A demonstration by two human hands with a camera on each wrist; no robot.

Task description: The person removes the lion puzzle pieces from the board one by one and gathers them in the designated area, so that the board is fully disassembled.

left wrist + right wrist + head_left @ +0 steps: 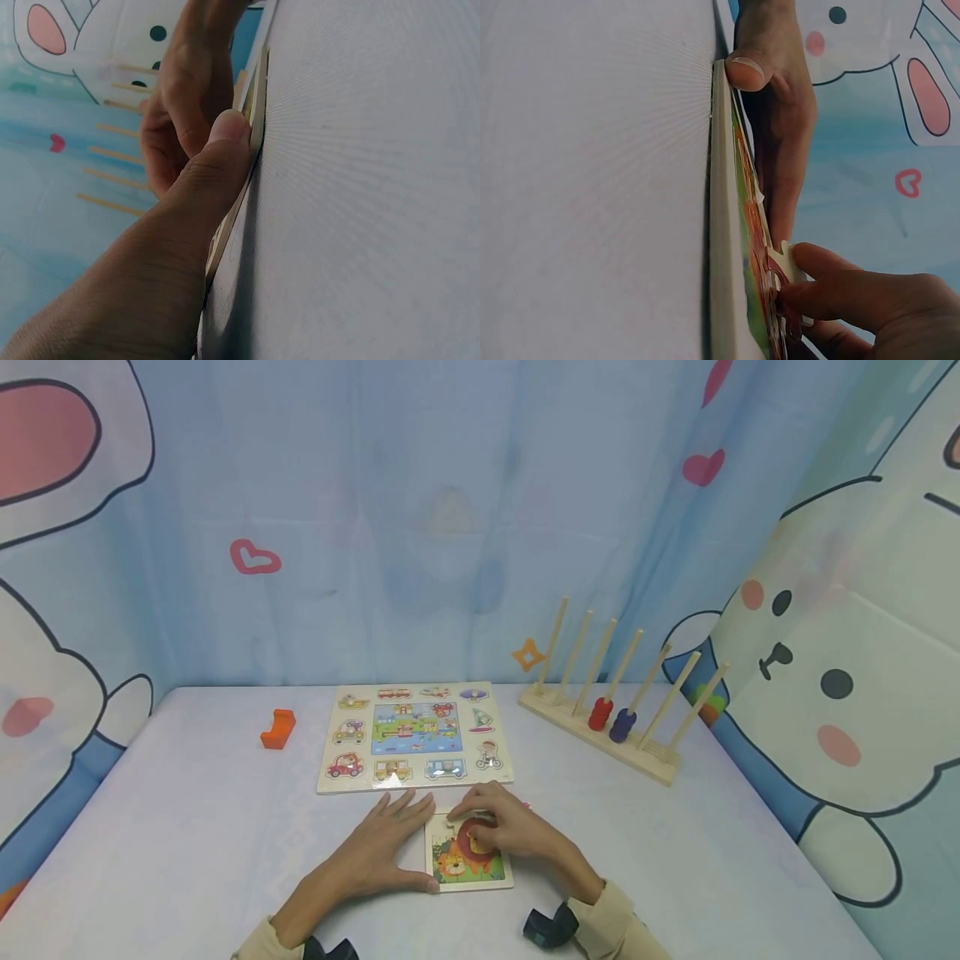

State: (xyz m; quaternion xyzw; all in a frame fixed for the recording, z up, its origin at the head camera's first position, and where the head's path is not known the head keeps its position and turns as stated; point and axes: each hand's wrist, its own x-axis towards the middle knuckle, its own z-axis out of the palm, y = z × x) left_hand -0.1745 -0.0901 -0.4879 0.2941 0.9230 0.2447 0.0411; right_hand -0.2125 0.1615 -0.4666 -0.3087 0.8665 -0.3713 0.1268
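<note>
A small square jigsaw puzzle with a lion picture (457,866) lies on the table in front of the person. The left hand (378,852) rests along its left side with fingers spread, the thumb touching the lower left corner. In the left wrist view, that thumb (225,139) presses on the board's edge. Over the upper part of the puzzle, the right hand (498,822) pinches a puzzle piece. Seen from the right wrist, the puzzle piece (780,262) is pale and red and tilted up from the board, between thumb and fingers.
Behind the hands lies a larger vehicle puzzle board (360,710). A wooden peg stand (551,706) with red beads (600,714) and dark blue beads (622,725) is at the back right. An orange block (278,729) lies at the left. A printed curtain (420,527) hangs behind the table.
</note>
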